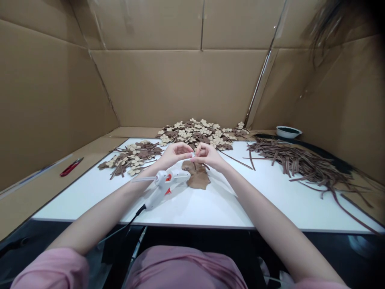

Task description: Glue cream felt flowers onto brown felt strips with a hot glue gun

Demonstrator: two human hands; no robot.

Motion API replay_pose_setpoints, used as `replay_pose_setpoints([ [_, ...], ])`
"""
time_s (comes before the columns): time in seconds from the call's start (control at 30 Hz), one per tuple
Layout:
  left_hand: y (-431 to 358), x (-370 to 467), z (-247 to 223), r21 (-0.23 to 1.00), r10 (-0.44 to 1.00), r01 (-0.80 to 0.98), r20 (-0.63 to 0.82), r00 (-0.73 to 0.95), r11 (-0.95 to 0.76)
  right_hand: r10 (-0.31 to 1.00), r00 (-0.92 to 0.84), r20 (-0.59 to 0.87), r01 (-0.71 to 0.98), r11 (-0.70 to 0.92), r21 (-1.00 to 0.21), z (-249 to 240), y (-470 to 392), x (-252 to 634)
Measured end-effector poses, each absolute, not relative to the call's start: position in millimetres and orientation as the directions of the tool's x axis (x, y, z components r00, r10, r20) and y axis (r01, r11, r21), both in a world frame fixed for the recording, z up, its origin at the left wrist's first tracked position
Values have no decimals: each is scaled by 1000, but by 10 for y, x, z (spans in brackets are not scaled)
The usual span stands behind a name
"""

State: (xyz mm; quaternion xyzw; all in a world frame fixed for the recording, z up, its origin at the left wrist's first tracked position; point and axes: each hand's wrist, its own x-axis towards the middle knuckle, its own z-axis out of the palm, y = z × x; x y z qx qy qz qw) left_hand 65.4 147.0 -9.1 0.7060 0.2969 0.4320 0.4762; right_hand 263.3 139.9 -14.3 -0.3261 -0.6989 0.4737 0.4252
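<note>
My left hand (178,155) and my right hand (208,156) meet over the middle of the white board, thumbs and forefingers pinched together. Something small and pale shows between the fingertips, too small to name. A thin brown strip (206,166) curves out just below my right hand; whether it is held I cannot tell. Under the hands lies an irregular brown leather-like piece (199,180). Beside it, close to my left forearm, is a white glue gun (162,188) with an orange trigger and a dark cord.
Behind the hands is a heap of cream and brown flower cutouts (192,134). A smaller pile (134,156) lies left, brown strips (296,160) right. A white bowl (288,132) stands back right, a red-handled cutter (71,167) far left. Cardboard walls (177,88) enclose the white board (222,208).
</note>
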Motion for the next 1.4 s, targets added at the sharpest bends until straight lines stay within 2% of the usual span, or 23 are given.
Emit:
replay_pose_setpoints([
  [0.7, 1472, 638, -55, 917, 819, 22, 345, 459, -399, 860, -449, 244, 21, 284, -959, -172, 1423, 2650],
  [0.87, 1461, 632, -48, 911, 825, 68, 335, 455, -408, 864, -446, 232, 38, 277, -960, -155, 1410, 2657],
  [1.03, 1482, 629, -73, 922, 826, 43, 324, 461, -385, 869, -440, 226, 57, 278, -959, -152, 1410, 2643],
  [1.4, 1482, 582, -29, 914, 840, 89, 321, 438, -396, 868, -477, 139, 107, 215, -971, -78, 1369, 2671],
])
